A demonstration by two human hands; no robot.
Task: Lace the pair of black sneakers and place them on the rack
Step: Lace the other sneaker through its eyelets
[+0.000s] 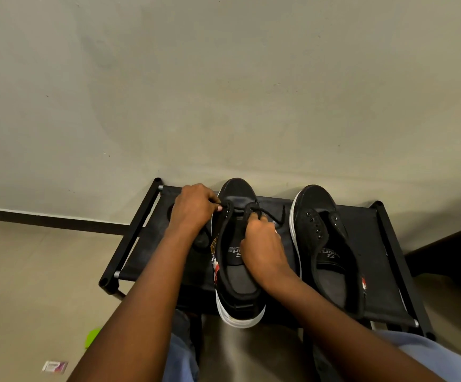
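Lacing is barely begun: the left hand (193, 208) pinches the lace (272, 215) at the left sneaker (237, 260), and the right hand (262, 241) grips its other end. Next, I'd say, cross to the following eyelets; the right sneaker (328, 244) sits unlaced on the rack (389, 244).

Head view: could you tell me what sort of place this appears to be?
Probably a corner of a home, perhaps by an entrance: a low black shoe rack against a plain wall, two sneakers on it, bare floor.

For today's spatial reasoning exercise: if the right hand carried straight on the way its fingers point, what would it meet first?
The right hand points toward the toe of the left sneaker, pinching the lace. It would probably meet that toe first, then the wall; depth is unclear.
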